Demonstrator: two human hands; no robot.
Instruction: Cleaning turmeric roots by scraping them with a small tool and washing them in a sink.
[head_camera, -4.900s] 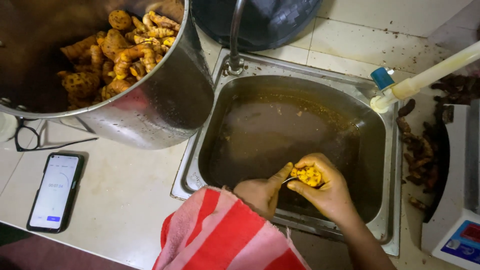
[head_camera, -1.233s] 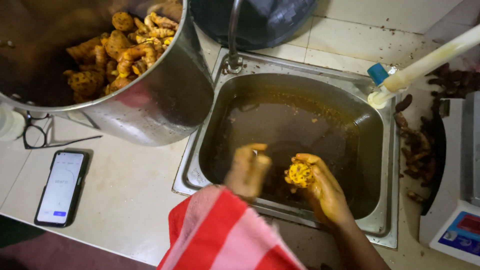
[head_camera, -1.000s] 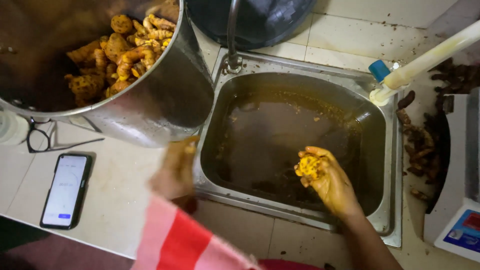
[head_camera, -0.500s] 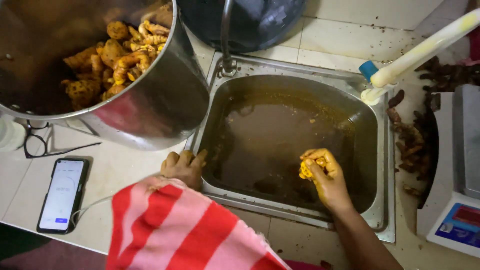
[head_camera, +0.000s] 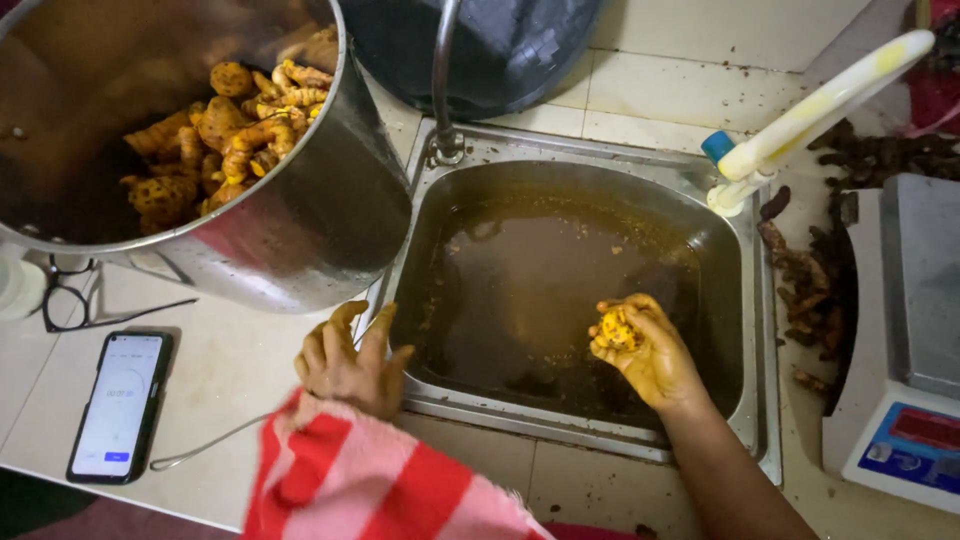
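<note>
nearest to the camera hangs a red and white striped cloth (head_camera: 370, 480), which covers the person's left forearm. the left hand (head_camera: 350, 362) rests on the counter at the left front corner of the steel sink (head_camera: 590, 440), fingers spread open and flat, gripping nothing. about a second ago this hand was over the sink beside the other one; then it moved out to the left, and half a second ago it was already at this rim, so now it has only settled a little lower. beside it on the white counter (head_camera: 230, 380) lie a smartphone (head_camera: 120, 405) with a lit screen and a thin cable (head_camera: 205, 445), and further left a pair of glasses (head_camera: 75, 305).

the right hand (head_camera: 650, 350) is over the brown water in the sink, near the front right part. its fingers are closed around a yellow turmeric piece (head_camera: 617, 328), which is stained the same colour as the fingers. compared with the earlier pictures, this hand keeps almost the same place and the same grip.

behind, a large steel pot (head_camera: 300, 230) stands left of the sink, with peeled turmeric roots (head_camera: 220, 130) inside. the tap pipe (head_camera: 442, 80) rises at the back of the sink, and a white handle (head_camera: 820, 105) lies across the right corner. dark peels (head_camera: 810, 270) are scattered on the right, next to a weighing scale (head_camera: 915, 340).
</note>
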